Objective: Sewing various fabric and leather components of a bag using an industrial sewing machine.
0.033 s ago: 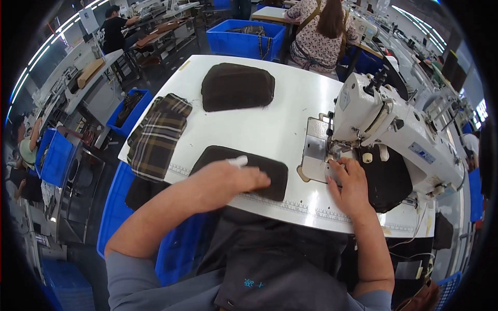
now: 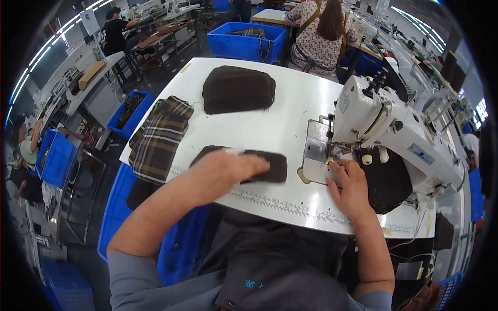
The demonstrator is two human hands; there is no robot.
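My left hand (image 2: 236, 168), blurred, lies across a dark fabric piece (image 2: 275, 168) with its fingers outstretched; a white item near its fingers is too smeared to make out. My right hand (image 2: 347, 189) rests beside the white sewing machine's (image 2: 394, 124) presser foot, fingertips bent onto the metal plate (image 2: 314, 155), thumb apart. Right of it, another dark piece (image 2: 384, 186) sits under the machine arm. Plaid fabric pieces (image 2: 158, 140) lie at the table's left, and a dark piece (image 2: 238, 88) at the back of the white table (image 2: 290, 114).
Blue bins stand behind the table (image 2: 244, 46), at its left (image 2: 129, 114) and below its left edge (image 2: 114, 207). A co-worker in a floral top (image 2: 316, 46) is directly behind the table. Other workers (image 2: 114, 36) are at benches around.
The dark piece under my left hand has shifted slightly up the table along with that hand. My right hand has stayed beside the presser foot.
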